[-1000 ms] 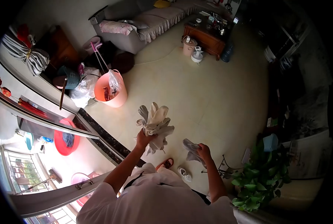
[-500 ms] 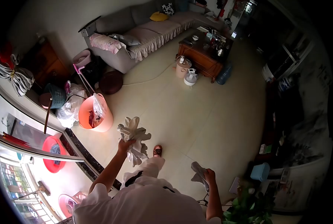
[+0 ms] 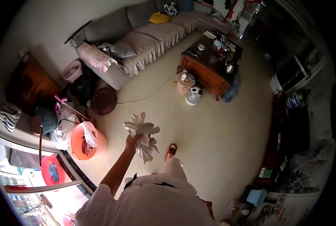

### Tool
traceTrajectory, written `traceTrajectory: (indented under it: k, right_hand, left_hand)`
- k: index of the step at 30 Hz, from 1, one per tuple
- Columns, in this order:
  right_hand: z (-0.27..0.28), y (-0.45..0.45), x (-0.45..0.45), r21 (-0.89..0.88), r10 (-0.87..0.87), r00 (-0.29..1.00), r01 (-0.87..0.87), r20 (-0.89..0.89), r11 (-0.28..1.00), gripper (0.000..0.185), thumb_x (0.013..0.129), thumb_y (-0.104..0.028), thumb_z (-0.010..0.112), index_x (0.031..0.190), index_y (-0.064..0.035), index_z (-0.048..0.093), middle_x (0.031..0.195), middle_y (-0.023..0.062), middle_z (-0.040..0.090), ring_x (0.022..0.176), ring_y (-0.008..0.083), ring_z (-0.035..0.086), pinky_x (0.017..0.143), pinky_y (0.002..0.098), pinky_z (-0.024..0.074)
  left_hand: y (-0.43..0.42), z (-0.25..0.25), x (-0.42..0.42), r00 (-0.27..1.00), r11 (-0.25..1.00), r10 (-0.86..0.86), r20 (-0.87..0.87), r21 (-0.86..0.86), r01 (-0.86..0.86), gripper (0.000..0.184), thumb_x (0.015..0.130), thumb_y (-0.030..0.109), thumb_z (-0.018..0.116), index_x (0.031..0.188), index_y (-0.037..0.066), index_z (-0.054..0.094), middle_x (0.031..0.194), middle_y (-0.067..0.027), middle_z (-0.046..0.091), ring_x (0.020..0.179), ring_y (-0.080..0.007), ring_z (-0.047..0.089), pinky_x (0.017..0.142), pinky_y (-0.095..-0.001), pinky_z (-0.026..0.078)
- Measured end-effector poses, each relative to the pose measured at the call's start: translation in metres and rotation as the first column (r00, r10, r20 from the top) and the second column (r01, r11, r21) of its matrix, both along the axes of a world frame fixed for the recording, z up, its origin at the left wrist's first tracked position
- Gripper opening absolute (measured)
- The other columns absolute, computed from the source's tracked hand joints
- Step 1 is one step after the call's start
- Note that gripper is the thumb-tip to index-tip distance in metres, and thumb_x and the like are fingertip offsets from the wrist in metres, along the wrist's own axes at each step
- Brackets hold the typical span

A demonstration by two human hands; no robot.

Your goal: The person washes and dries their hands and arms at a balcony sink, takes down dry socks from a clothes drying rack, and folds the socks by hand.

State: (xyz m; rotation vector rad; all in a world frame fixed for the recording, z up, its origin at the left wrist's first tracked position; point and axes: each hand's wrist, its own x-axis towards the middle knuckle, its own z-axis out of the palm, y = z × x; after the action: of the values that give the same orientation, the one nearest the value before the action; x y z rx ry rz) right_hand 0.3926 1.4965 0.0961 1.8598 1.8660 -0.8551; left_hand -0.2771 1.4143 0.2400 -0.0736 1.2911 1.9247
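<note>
My left hand (image 3: 133,141) is closed around a bunch of pale cloth pieces (image 3: 142,136), which look like gloves, above the tiled floor. The pieces fan out on both sides of the fist. Only a sliver of my right arm (image 3: 208,207) shows beside my shirt at the lower right; its fingers and anything in them are hidden. A sandal (image 3: 171,148) is on one foot, ahead of my body.
A pink bucket (image 3: 100,141) with bags stands at the left beside the doorway. A long sofa (image 3: 139,39) runs along the back. The wooden table (image 3: 202,75) has a pink bin (image 3: 183,87) and a water bottle (image 3: 231,93) near it. A blue bin (image 3: 256,197) is at lower right.
The view has moved forward into the room, with the sofa and table nearer. My left hand keeps its bunch. My right hand, earlier holding grey cloth, has dropped out of sight behind my body.
</note>
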Motion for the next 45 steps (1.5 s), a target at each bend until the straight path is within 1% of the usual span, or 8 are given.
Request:
traceTrajectory:
  k: [6,9,13,16,24,37,44,45]
  right_hand:
    - [-0.032,0.212,-0.135,0.125,0.138,0.989,-0.145,0.062,0.982,0.030,0.069,-0.025,0.058,0.071,0.0035,0.066,0.067,0.0203,0.063,0.063,0.0325,0.063,0.063,0.0404,0.0495]
    - [0.003,0.354,-0.262,-0.002,-0.108,0.985,0.109,-0.136,0.994,0.039,0.067,-0.036,0.064,0.062,0.0031,0.062,0.058,0.0204,0.060,0.053,0.0316,0.059,0.053,0.0425,0.0455]
    - [0.026,0.527,-0.461,0.223,0.338,0.934,-0.307,-0.117,0.925,0.034,0.065,-0.034,0.065,0.073,-0.0014,0.063,0.073,0.0179,0.063,0.068,0.0331,0.061,0.061,0.0424,0.0465]
    - [0.072,0.596,-0.624,0.302,0.440,0.839,-0.350,-0.321,0.887,0.027,0.069,-0.029,0.063,0.081,-0.0045,0.063,0.076,0.0164,0.063,0.073,0.0327,0.061,0.064,0.0403,0.0465]
    - [0.086,0.652,-0.915,0.337,0.473,0.631,-0.331,-0.616,0.881,0.028,0.073,-0.023,0.064,0.090,-0.0015,0.059,0.084,0.0185,0.062,0.080,0.0338,0.060,0.070,0.0380,0.0454]
    - [0.066,0.768,-1.101,0.188,0.179,0.728,-0.070,-0.662,0.980,0.017,0.078,-0.017,0.061,0.082,0.0000,0.060,0.067,0.0059,0.056,0.064,0.0114,0.051,0.061,0.0288,0.0420]
    - [0.024,0.865,-1.242,0.185,0.266,0.577,-0.196,-0.772,0.963,0.022,0.080,-0.014,0.060,0.094,0.0029,0.061,0.081,0.0061,0.062,0.074,0.0113,0.054,0.069,0.0266,0.0441]
    - [0.016,0.878,-1.264,0.169,0.241,0.588,-0.176,-0.772,0.970,0.022,0.076,-0.017,0.063,0.087,0.0022,0.060,0.076,0.0129,0.060,0.070,0.0208,0.057,0.067,0.0325,0.0443]
  left_hand:
    - [0.116,-0.010,-0.105,0.997,0.997,0.076,0.014,0.033,-0.077,0.050,0.069,0.004,0.068,0.116,-0.001,0.050,0.101,-0.0106,0.060,0.092,-0.0234,0.059,0.083,-0.0336,0.047]
    - [0.163,-0.023,-0.166,0.990,0.987,0.139,0.021,0.072,-0.141,0.051,0.070,0.003,0.067,0.117,-0.001,0.048,0.104,-0.0112,0.059,0.093,-0.0235,0.059,0.084,-0.0328,0.047]
    - [0.220,0.008,-0.235,0.964,0.966,0.257,-0.072,0.035,-0.255,0.051,0.071,0.002,0.067,0.118,-0.002,0.047,0.104,-0.0119,0.059,0.094,-0.0232,0.059,0.083,-0.0320,0.048]
    - [0.247,0.006,-0.282,0.944,0.947,0.321,-0.075,0.029,-0.319,0.055,0.070,0.002,0.068,0.120,-0.002,0.044,0.107,-0.0127,0.057,0.096,-0.0238,0.058,0.083,-0.0321,0.048]
    - [0.341,-0.062,-0.491,0.944,0.943,0.330,0.013,0.028,-0.331,0.055,0.069,-0.001,0.068,0.119,-0.002,0.045,0.107,-0.0129,0.058,0.095,-0.0252,0.059,0.083,-0.0333,0.049]
    - [0.562,-0.103,-0.831,0.957,0.905,0.210,-0.201,-0.330,-0.268,0.055,0.058,0.012,0.078,0.106,-0.001,0.056,0.094,-0.0102,0.063,0.080,-0.0210,0.061,0.073,-0.0312,0.049]
    - [0.658,-0.110,-0.951,0.933,0.822,0.209,-0.293,-0.465,-0.330,0.059,0.057,0.017,0.079,0.108,-0.001,0.056,0.095,-0.0097,0.062,0.081,-0.0203,0.060,0.074,-0.0311,0.048]
    - [0.669,-0.110,-0.968,0.931,0.787,0.182,-0.317,-0.521,-0.331,0.060,0.056,0.018,0.080,0.108,-0.001,0.056,0.096,-0.0099,0.062,0.081,-0.0201,0.060,0.074,-0.0310,0.048]
